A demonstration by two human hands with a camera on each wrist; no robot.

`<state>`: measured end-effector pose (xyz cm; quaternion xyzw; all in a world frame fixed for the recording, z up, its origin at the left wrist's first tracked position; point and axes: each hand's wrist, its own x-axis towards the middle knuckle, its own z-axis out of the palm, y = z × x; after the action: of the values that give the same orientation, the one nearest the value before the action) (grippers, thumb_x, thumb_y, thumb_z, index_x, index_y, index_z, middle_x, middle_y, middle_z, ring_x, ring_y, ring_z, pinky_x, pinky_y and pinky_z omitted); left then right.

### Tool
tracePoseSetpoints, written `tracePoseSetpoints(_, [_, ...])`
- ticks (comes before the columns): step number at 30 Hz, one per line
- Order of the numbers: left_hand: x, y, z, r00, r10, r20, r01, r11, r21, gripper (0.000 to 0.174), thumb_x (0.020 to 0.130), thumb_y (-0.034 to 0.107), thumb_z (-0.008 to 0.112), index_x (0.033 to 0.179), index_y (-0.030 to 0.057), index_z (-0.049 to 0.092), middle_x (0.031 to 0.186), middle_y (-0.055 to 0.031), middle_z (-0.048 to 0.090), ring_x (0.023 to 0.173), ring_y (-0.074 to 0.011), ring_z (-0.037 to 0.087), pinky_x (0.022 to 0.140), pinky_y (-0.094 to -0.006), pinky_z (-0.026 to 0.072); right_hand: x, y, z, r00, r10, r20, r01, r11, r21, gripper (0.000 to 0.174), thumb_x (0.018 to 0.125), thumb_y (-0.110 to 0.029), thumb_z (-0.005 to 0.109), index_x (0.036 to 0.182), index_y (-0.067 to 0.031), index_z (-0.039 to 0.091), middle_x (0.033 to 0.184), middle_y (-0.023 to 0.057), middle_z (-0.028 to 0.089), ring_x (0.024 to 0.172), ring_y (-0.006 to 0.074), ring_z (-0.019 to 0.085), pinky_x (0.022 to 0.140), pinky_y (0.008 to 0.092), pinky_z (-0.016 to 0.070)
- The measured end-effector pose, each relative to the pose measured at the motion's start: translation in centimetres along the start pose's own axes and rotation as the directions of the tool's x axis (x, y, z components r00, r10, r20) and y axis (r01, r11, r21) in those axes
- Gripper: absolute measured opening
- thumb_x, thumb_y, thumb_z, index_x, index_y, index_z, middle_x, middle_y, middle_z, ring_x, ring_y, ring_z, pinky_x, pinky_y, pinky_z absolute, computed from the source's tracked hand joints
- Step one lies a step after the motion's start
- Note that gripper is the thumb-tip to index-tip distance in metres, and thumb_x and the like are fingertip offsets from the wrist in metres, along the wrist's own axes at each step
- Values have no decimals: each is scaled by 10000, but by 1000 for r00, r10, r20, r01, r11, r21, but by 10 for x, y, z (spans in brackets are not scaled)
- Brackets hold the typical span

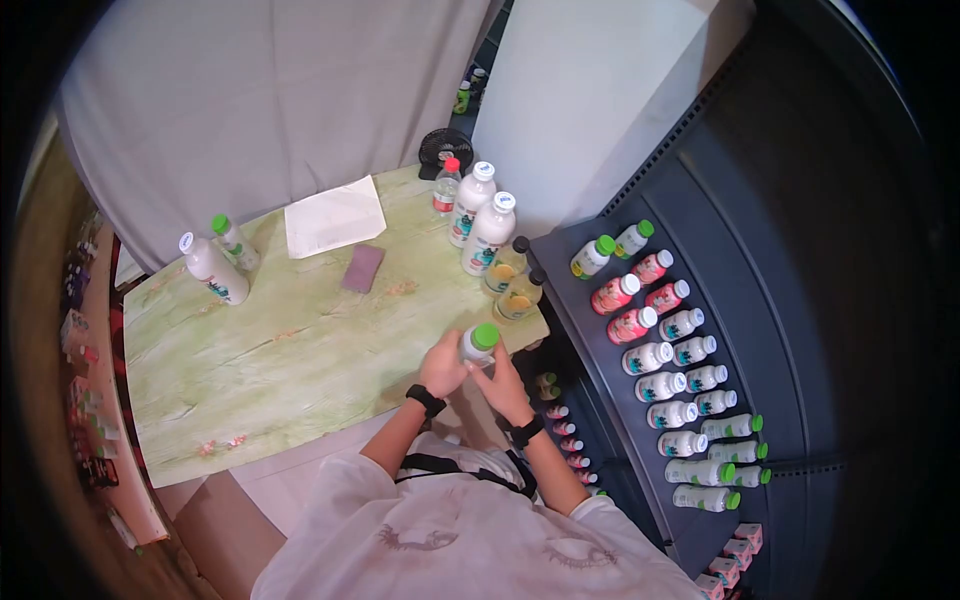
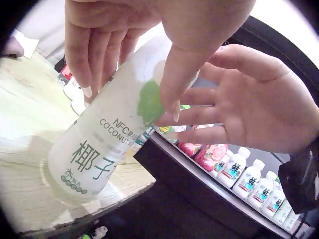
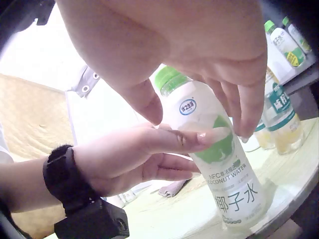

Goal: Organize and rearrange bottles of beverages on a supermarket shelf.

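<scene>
A coconut water bottle (image 3: pixel 234 186) with a green cap and white label has its base close over the table's edge in both wrist views. My left hand (image 1: pixel 442 366) grips it around the middle, the thumb lying across the green coconut picture in the right wrist view. On the bottle's other side is my right hand (image 2: pixel 264 99), its fingers extended and palm facing the bottle in the left wrist view. From the right wrist, that hand's thumb and fingers straddle the bottle's upper part below the cap. The head view shows mostly the green cap (image 1: pixel 485 336) between both hands.
On the green table (image 1: pixel 290 350) stand two large white bottles (image 1: pixel 489 240), two yellow-drink bottles (image 1: pixel 520 295), a red-capped bottle (image 1: pixel 447 190) and a fan (image 1: pixel 443 150). Paper (image 1: pixel 335 217), a purple cloth (image 1: pixel 362 269) and a white bottle (image 1: pixel 213 272) lie leftward. A dark shelf (image 1: pixel 600 400) holds several bottles.
</scene>
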<state>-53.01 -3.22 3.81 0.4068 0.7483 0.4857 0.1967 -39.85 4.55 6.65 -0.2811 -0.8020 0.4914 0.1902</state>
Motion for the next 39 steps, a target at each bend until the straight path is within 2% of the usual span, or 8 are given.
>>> tracePoseSetpoints(4, [6,-20,-13,998,-65,-7,65,998,-3,529,717,182,819,1139,-5,560,1097,-213,678,1047,-353,659,885,-407,512,12,0,18,997,38,60,-39,999,25,768,909,-235,653,1495,33,236,1446,271,425,1344,394,435,1077,404,382])
tracePoseSetpoints(10, [27,-38,-22,998,-57,-42,58,998,28,510,731,174,783,1156,33,539,1076,-222,651,987,-421,627,815,-465,504,42,-1,28,991,-110,76,114,992,-60,760,910,-208,634,1503,32,222,1487,273,369,1385,379,386,1114,394,340])
tracePoseSetpoints(20, [96,-55,-32,994,-36,-108,52,987,152,552,752,228,784,1189,35,506,1053,-229,658,955,-430,635,782,-483,509,121,8,40,971,-226,75,233,966,-114,798,885,-70,533,1535,17,79,1448,306,385,1213,437,528,1004,418,433])
tracePoseSetpoints(24, [131,-57,-32,989,-62,-133,89,974,206,561,758,232,774,1202,37,493,1045,-237,661,931,-432,646,766,-498,516,156,-10,28,985,6,175,16,992,-122,827,853,-75,509,1534,23,51,1434,343,395,1310,445,440,1072,415,372])
tracePoseSetpoints(27, [158,-55,-34,984,-114,-136,145,959,245,553,765,223,762,1203,32,484,1038,-242,664,922,-432,652,767,-508,519,189,6,35,978,-180,105,193,973,-130,855,846,-86,517,1539,7,26,1389,352,441,1264,459,479,1041,428,396])
tracePoseSetpoints(33, [202,-57,-39,979,-141,-150,176,951,254,500,776,211,745,1155,16,484,1009,-255,669,915,-423,658,772,-512,522,232,3,36,988,50,146,-21,981,-194,907,815,-33,512,1545,-12,-25,1461,333,370,1322,439,434,1061,414,380])
tracePoseSetpoints(36, [217,-56,-40,974,-172,-149,206,944,258,491,775,213,747,1141,10,491,1003,-256,671,916,-418,660,771,-507,524,238,23,42,988,-137,70,148,969,-196,920,806,-60,532,1548,-30,-11,1314,293,525,1173,444,543,950,458,456])
tracePoseSetpoints(39, [225,-57,-37,973,-176,-147,211,939,272,496,772,215,750,1143,5,497,992,-254,675,912,-415,662,767,-500,527,235,27,40,993,-85,86,105,960,-258,922,799,-53,532,1547,-25,-8,1322,293,521,1177,446,541,949,461,455])
